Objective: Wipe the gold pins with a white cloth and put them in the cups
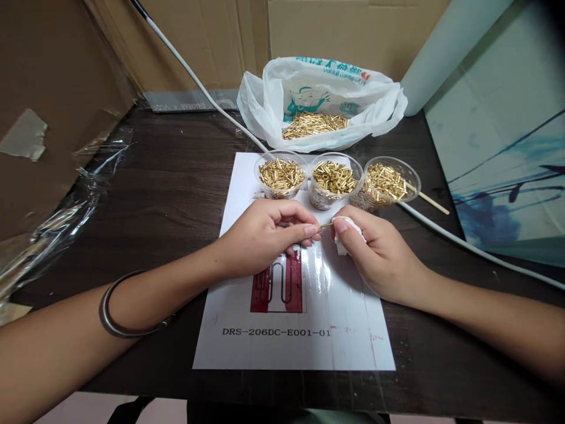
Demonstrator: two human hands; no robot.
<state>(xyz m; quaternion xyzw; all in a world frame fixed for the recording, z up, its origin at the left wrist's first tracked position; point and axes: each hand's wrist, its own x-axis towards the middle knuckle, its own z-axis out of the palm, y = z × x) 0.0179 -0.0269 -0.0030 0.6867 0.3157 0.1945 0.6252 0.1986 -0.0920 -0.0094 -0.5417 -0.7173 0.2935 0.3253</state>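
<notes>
My left hand (269, 232) pinches a thin gold pin (326, 224) between thumb and forefinger. The pin's free end reaches my right hand (375, 253), whose fingers are closed around a small white wad of cloth or tissue (348, 232) touching that end. Both hands hover over a white laminated sheet (293, 347) printed with a dark red diagram (278, 288) and the code DRS-206DC-E001-01. Just beyond the hands stand three clear plastic cups of gold pins: left (281, 175), middle (334, 178), right (386, 182).
A white plastic bag (318, 100) holding more gold pins lies behind the cups. A wooden stick (430, 201) leans out of the right cup. A white cable (463, 241) crosses the dark table (176, 176). Cardboard walls, crumpled clear film (66, 212) at left, a blue panel at right.
</notes>
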